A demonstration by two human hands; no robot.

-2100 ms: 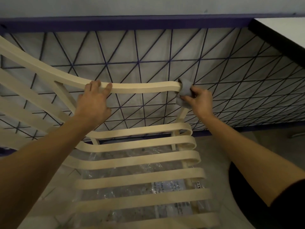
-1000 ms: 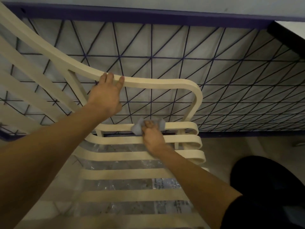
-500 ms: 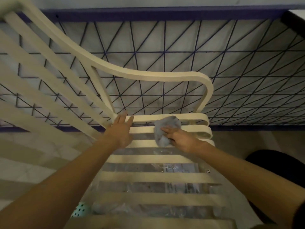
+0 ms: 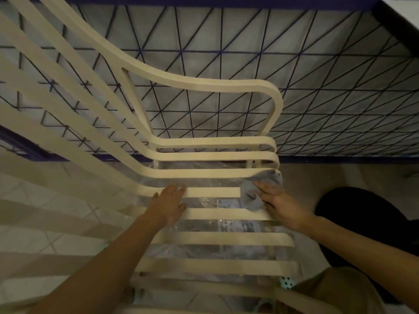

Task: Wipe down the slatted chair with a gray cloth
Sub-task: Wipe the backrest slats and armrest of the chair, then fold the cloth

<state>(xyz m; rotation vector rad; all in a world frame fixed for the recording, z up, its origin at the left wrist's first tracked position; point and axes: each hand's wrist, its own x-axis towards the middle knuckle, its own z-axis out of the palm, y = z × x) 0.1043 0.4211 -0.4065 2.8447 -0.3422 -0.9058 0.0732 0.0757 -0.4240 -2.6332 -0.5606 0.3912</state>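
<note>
Hands (image 4: 167, 206) (image 4: 282, 206) flat on slat (image 4: 213, 192) and cloth (image 4: 249, 197)

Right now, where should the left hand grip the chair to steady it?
Probably the armrest, on its level top run, from above: it is bare, narrow and open underneath, so fingers can wrap it. The left hand rests flat on a seat slat.

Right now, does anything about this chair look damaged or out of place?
No damage shows on the chair. One oddity: crumpled clear plastic with print on it sits beneath the seat slats, like leftover wrapping; whether it is attached is unclear.
</note>
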